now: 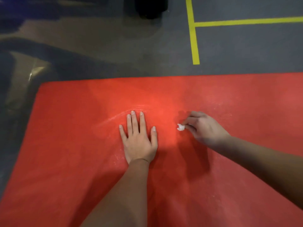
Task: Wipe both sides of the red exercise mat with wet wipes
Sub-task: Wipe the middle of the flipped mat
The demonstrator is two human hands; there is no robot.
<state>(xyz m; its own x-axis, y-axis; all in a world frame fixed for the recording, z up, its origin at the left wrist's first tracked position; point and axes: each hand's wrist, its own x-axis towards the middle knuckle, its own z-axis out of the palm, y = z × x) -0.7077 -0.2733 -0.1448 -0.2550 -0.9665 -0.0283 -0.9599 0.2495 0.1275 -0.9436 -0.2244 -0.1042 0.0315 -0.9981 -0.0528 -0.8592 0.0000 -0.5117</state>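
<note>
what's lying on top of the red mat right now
The left hand presses flat on the red mat, fingers straight. The right hand pinches a small wadded white wipe just above it. What lies beneath the mat is hidden.

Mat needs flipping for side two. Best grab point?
Probably the far-left corner of the red mat, coming from the floor on the left: it is the one corner in view, flat, both edges exposed. Use the left hand, resting flat and free; the right hand pinches the wipe.

Grey floor with yellow tape lines; a black object (blurred) at top
</note>
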